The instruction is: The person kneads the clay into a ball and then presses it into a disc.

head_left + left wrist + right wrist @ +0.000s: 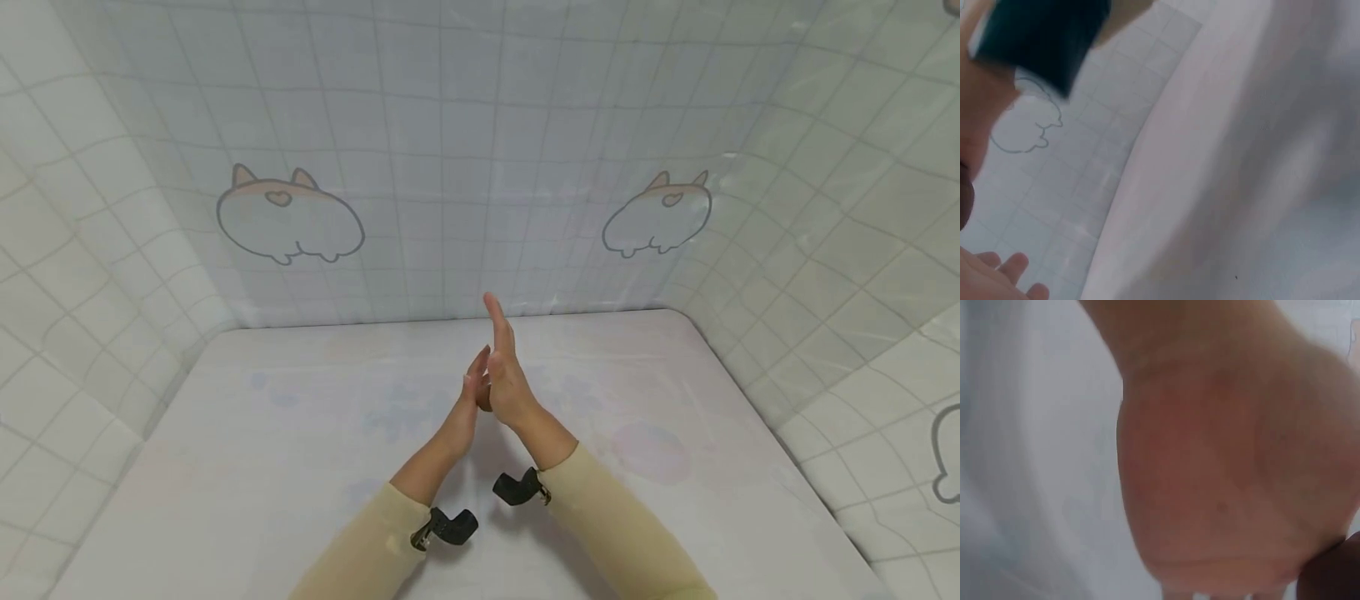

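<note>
Brown lump (483,398), sandwiched between left hand (461,419) and right hand (511,387), both uncurled

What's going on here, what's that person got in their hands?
The person has a small brown lump between their left hand and right hand, palms facing each other and the right hand's fingers pointing upward. The hands are above the pale tabletop. The lump is mostly hidden, so I can't tell what it's made of.
</note>
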The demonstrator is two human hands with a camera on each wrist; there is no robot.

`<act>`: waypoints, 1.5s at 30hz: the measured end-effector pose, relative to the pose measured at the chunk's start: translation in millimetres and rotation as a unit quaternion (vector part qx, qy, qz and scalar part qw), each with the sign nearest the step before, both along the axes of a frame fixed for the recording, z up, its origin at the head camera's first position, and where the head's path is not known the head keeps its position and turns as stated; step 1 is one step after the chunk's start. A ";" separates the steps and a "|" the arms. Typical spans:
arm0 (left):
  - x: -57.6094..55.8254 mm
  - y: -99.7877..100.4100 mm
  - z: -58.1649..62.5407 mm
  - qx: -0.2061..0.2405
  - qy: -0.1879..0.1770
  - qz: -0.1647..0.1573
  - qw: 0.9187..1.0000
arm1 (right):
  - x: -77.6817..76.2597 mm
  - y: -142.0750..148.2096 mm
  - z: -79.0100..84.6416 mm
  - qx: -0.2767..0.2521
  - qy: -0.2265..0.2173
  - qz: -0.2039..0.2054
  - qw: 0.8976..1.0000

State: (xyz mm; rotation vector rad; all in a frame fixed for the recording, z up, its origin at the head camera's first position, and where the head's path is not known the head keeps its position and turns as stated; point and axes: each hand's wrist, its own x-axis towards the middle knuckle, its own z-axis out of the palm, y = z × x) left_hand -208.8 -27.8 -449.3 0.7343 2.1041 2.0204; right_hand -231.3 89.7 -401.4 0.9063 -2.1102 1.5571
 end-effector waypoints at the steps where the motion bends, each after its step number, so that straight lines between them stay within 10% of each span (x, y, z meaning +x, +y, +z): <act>1: 0.7 0.2 0.4 0.009 0.006 -0.007 1.000 | -2.0 0.7 -0.2 0.001 -0.007 -0.005 1.000; 18: 6.2 -5.2 14.9 0.153 0.063 -0.035 0.986 | -14.0 5.2 -36.3 0.029 -0.132 -0.013 0.991; 35: -10.0 -8.4 33.6 0.051 0.091 0.090 0.991 | 10.8 -5.9 -51.6 0.006 -0.044 0.098 0.994; 45: -15.3 -13.2 19.1 -0.015 0.030 0.067 0.997 | 25.0 -9.9 -42.3 -0.029 -0.006 0.122 0.992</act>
